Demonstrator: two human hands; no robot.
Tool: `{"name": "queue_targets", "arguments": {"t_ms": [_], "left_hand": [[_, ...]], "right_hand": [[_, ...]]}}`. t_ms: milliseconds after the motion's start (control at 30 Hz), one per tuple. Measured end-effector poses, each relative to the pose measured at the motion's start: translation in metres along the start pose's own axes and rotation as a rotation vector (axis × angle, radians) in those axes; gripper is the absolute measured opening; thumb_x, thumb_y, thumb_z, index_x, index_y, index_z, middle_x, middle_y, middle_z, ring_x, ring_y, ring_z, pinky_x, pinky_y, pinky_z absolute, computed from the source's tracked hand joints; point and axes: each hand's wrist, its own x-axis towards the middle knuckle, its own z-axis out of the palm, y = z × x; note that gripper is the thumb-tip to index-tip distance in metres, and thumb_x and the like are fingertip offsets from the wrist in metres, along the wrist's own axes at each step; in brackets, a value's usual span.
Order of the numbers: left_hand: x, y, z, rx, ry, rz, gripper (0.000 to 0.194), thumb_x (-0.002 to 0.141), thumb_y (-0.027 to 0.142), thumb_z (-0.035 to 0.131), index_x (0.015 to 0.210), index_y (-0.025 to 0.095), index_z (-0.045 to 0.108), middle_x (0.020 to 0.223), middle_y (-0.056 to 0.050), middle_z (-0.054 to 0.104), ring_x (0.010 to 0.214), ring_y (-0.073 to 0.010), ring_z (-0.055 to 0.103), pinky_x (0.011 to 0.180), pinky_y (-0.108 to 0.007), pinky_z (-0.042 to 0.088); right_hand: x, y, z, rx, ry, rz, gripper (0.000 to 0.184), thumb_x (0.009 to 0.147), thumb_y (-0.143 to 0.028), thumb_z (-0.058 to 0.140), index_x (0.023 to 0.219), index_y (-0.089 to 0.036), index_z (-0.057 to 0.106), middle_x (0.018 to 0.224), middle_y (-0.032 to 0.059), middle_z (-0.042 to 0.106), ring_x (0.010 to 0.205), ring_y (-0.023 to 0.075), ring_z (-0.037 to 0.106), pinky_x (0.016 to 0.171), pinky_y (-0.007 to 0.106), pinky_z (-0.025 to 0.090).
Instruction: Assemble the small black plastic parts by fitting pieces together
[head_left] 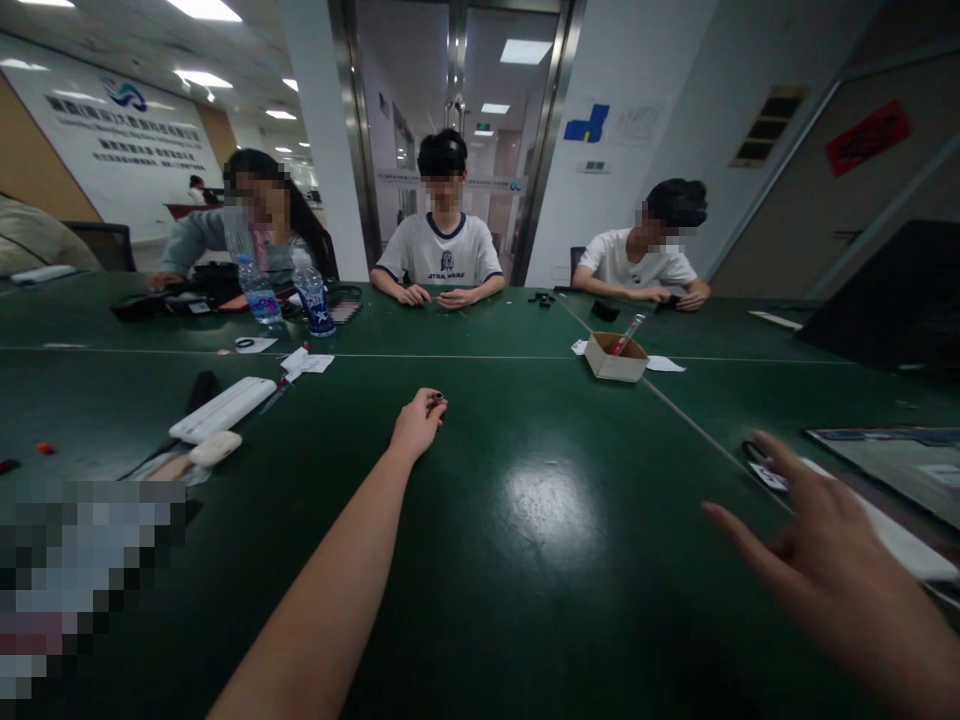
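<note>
My left hand [417, 424] rests on the green table with its fingers closed. A small dark, ring-shaped piece [438, 398] shows between the thumb and fingertips; its kind is too small to make out. Over the right part of the table, my right hand [832, 560] is raised, slightly blurred, with index finger and thumb spread apart. Nothing shows in its grasp. Just beyond its fingertips lies a black ring [750, 453] by a white slip of paper, partly covered by the hand. A long white object [904, 535] lies behind this hand.
A small open box [616, 360] with a tube stands ahead right. To the left are a white power strip [225, 410], a white mouse-like object [215, 449] and two bottles [259, 292]. A flat panel [892, 465] lies right. Several people sit across the table.
</note>
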Motion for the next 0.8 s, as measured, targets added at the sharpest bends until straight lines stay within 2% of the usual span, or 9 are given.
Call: {"name": "queue_targets", "arguments": {"t_ms": [67,133,233,300,400,500,600,800], "left_hand": [[-0.002,0.0,-0.002,-0.018,0.0,-0.011,0.028,0.084,0.028,0.063,0.111,0.02,0.062,0.113,-0.01,0.071,0.078,-0.0169,0.067,0.072,-0.031,0.051],[-0.003,0.0,-0.002,-0.014,0.005,-0.027,0.026,0.084,0.029,0.064,0.108,0.02,0.063,0.109,-0.01,0.071,0.078,-0.017,0.067,0.072,-0.031,0.051],[0.0,0.0,-0.001,-0.017,-0.017,-0.03,0.023,0.083,0.031,0.064,0.104,0.02,0.064,0.103,-0.009,0.071,0.075,-0.0165,0.066,0.071,-0.031,0.05],[0.002,0.0,-0.001,-0.106,-0.026,-0.011,0.023,0.081,0.031,0.065,0.1,0.018,0.064,0.099,-0.009,0.071,0.074,-0.0162,0.065,0.07,-0.03,0.05],[0.007,-0.001,-0.003,-0.321,0.01,0.035,0.026,0.079,0.035,0.067,0.095,0.016,0.061,0.099,-0.011,0.072,0.077,-0.0161,0.064,0.071,-0.03,0.05],[0.011,-0.002,-0.002,-0.449,0.042,0.07,0.034,0.075,0.043,0.069,0.093,0.015,0.06,0.101,-0.012,0.072,0.073,-0.014,0.061,0.072,-0.03,0.05],[0.011,-0.001,0.004,-0.477,0.037,0.067,0.042,0.073,0.049,0.072,0.095,0.015,0.061,0.098,-0.01,0.071,0.067,-0.012,0.059,0.071,-0.03,0.051],[0.008,0.003,0.015,-0.477,0.002,0.073,0.043,0.073,0.05,0.072,0.097,0.016,0.065,0.094,-0.008,0.07,0.069,-0.0127,0.06,0.067,-0.028,0.051]], "right_hand": [[0.017,-0.055,0.014,0.036,-0.123,-0.14,0.075,0.076,-0.056,0.066,0.144,-0.036,0.04,0.133,0.0184,0.049,0.058,0.0185,0.057,0.055,0.042,0.048],[0.041,-0.094,0.037,0.21,-0.354,-0.283,0.062,0.075,-0.05,0.072,0.132,-0.032,0.057,0.12,0.0125,0.06,0.059,0.016,0.057,0.055,0.035,0.05],[0.085,-0.127,0.091,0.438,-0.785,-0.402,0.045,0.076,-0.041,0.074,0.118,-0.027,0.066,0.102,0.0056,0.068,0.065,0.014,0.061,0.055,0.026,0.051],[0.111,-0.142,0.136,0.522,-0.92,-0.335,0.042,0.075,-0.037,0.077,0.112,-0.022,0.066,0.089,0.0034,0.069,0.056,0.0111,0.059,0.047,0.023,0.048],[0.129,-0.161,0.2,0.649,-0.876,-0.153,0.042,0.073,-0.036,0.08,0.108,-0.019,0.062,0.07,0.0003,0.064,0.046,0.0118,0.057,0.039,0.023,0.045],[0.126,-0.176,0.242,1.043,-0.958,0.011,0.035,0.083,-0.045,0.07,0.105,-0.019,0.057,0.073,0.0015,0.066,0.055,0.0153,0.066,0.051,0.027,0.056],[0.119,-0.177,0.258,1.347,-0.978,0.073,0.029,0.087,-0.042,0.067,0.102,-0.018,0.057,0.076,0.0027,0.067,0.064,0.015,0.069,0.062,0.028,0.06],[0.124,-0.167,0.263,1.45,-0.864,0.106,0.025,0.081,-0.023,0.073,0.102,-0.016,0.061,0.074,0.0024,0.068,0.059,0.012,0.067,0.063,0.025,0.059]]}}
